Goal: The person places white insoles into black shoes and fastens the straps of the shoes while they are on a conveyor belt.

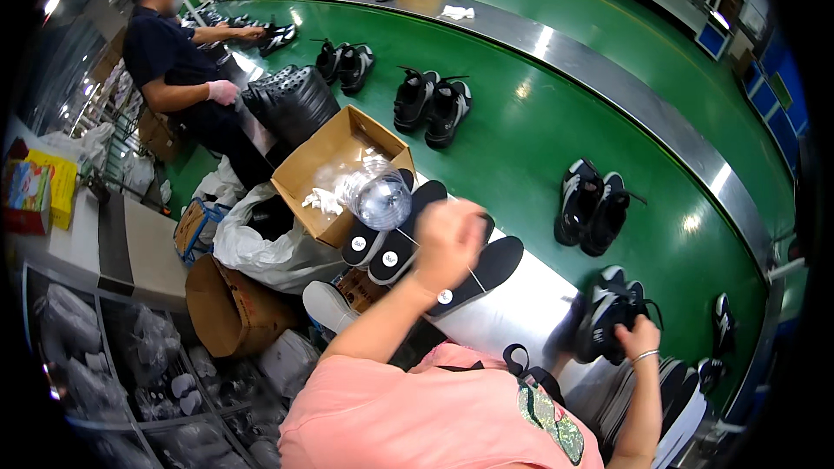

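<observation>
My left hand is over a row of black insoles with round white labels at their heels; motion blur smears its fingers, and I cannot tell whether it holds one. Beyond it, a clear plastic container stands partly over the insoles and against an open cardboard box. My right hand, with a bracelet at the wrist, grips a black sneaker with white trim at the belt's near edge. A second shoe sits close behind that one.
Pairs of black sneakers stand along the green conveyor belt, which a metal rim borders. Stacked insoles lie below my right hand. At the left are a white plastic bag, a brown carton and a co-worker in dark clothes.
</observation>
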A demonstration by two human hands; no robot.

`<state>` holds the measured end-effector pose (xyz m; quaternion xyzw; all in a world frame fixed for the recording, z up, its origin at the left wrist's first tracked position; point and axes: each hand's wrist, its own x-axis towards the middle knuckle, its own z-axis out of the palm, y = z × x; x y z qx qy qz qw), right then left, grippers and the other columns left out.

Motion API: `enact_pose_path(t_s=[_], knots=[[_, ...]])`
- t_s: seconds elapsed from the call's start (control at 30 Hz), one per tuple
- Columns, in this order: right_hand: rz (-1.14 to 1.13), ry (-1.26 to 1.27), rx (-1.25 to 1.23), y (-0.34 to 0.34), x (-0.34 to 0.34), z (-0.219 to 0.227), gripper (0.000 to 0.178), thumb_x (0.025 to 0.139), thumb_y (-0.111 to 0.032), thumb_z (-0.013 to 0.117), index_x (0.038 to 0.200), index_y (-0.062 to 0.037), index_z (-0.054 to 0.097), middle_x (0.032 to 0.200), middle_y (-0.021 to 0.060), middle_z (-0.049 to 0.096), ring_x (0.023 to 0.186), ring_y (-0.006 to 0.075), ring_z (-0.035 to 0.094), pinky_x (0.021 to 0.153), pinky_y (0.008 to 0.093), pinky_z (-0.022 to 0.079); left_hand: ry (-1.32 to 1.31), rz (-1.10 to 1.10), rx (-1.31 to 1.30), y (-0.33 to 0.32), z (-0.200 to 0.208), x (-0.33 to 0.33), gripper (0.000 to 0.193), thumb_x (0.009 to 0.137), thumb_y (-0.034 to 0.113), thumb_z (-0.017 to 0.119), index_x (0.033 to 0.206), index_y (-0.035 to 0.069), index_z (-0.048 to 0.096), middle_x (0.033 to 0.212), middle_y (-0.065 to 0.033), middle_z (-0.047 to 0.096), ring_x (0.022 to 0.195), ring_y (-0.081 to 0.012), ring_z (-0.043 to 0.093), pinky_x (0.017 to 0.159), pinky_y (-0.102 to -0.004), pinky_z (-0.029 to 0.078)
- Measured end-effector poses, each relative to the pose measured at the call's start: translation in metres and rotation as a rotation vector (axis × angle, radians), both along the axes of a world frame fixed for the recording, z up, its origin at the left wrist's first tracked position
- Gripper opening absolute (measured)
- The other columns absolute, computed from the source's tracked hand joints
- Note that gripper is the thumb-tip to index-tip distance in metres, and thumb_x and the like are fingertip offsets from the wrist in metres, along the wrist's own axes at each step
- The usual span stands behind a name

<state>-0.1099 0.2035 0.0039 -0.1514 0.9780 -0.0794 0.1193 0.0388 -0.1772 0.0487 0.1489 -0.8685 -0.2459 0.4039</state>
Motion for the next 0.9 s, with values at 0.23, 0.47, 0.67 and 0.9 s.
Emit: enact_pose_path(t_s=[0.23,0.47,0.67,0.9], knots=[[-0.111,0.07,0.125,-0.025,0.088,-0.004,0.043,0.079,-0.047,0.053,0.087,-0.0048,0.055,0.074,0.015,0.06,0.073,0.03,0.058,0.083,0.0413,0.036,-0.812,-1.153,0.543,0.173,-0.09,-0.048,0.041,0.082,0.022,0.055,0.116,0.001,0.046,0.085,-0.0149,0.061,0.078,-0.0236,0.059,0.07,-0.0351,0.046],[0.049,0.392,-0.159,0.014,0.13,0.001,0.024,0.075,-0.023,0.062,0.09,-0.0048,0.058,0.086,0.0099,0.06,0.085,0.0269,0.055,0.084,0.0377,0.037,-0.66,-0.927,0.475,0.195,-0.121,-0.053,0.076,0.072,0.032,0.068,0.125,-0.004,0.026,0.094,-0.0148,0.049,0.081,-0.0211,0.052,0.069,-0.0329,0.044],[-0.262,0.631,-0.168,0.091,0.121,0.023,0.021,0.074,-0.017,0.062,0.089,-0.0038,0.057,0.091,0.0102,0.059,0.082,0.0297,0.054,0.071,0.0389,0.044,-0.621,-0.798,-0.056,0.22,-0.109,-0.068,0.085,0.058,0.034,0.076,0.12,-0.001,0.03,0.114,-0.0224,0.039,0.108,-0.0378,0.036,0.094,-0.0477,0.027],[-0.585,0.329,0.075,0.131,0.098,0.022,0.043,0.071,-0.042,0.065,0.095,-0.008,0.055,0.101,0.0096,0.056,0.09,0.0295,0.056,0.072,0.0401,0.045,-0.421,-1.139,-0.264,0.217,-0.111,-0.078,0.043,0.065,0.011,0.065,0.103,0.001,0.048,0.099,-0.016,0.049,0.093,-0.0324,0.049,0.079,-0.0382,0.042]])
